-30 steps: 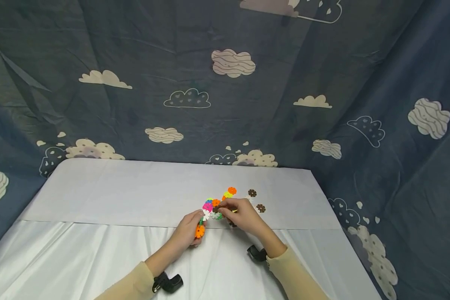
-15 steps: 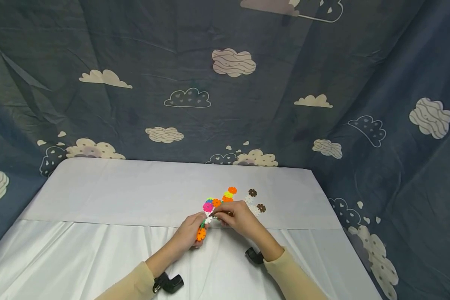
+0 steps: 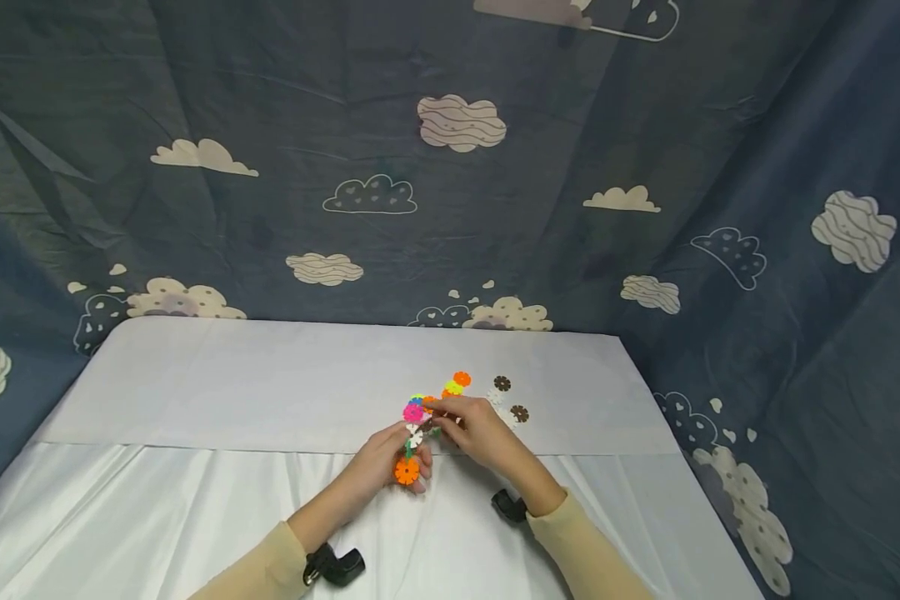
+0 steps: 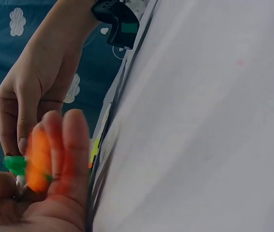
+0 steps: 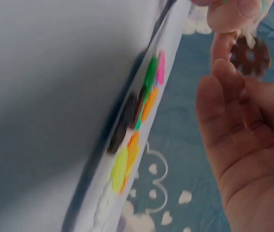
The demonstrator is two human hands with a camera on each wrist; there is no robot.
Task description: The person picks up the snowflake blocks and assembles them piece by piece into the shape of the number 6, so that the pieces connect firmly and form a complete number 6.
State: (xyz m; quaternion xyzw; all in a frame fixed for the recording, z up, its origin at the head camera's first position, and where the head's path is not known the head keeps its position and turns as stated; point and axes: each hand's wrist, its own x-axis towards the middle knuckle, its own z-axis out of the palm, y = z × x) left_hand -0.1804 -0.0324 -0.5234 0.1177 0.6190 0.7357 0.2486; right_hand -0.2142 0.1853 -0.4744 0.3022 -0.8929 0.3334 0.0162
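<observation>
My left hand (image 3: 386,458) holds a small string of joined flower-shaped plastic discs. An orange disc (image 3: 407,472) hangs at its lower end, with a green disc (image 4: 15,165) and a white disc (image 3: 416,437) above it. In the left wrist view, the orange disc rests against the left fingers. My right hand (image 3: 476,425) pinches the edge of a brown flower-shaped disc (image 5: 251,56), which meets the white disc. That contact is small and blurred, so whether the slots interlock is unclear. A pink disc (image 3: 413,413) lies just behind both hands.
More discs lie on the white-covered table (image 3: 232,383): an orange one (image 3: 461,379) and a yellow one (image 3: 453,388) behind the right hand, brown ones (image 3: 520,413) and white ones (image 3: 506,413) to its right. A dark cloud-patterned curtain (image 3: 285,208) stands behind the table.
The right hand has brought the brown disc leftward to the white disc, then its fingers have shifted slightly up. The left fingers have spread, and the orange disc has turned to face the head camera.
</observation>
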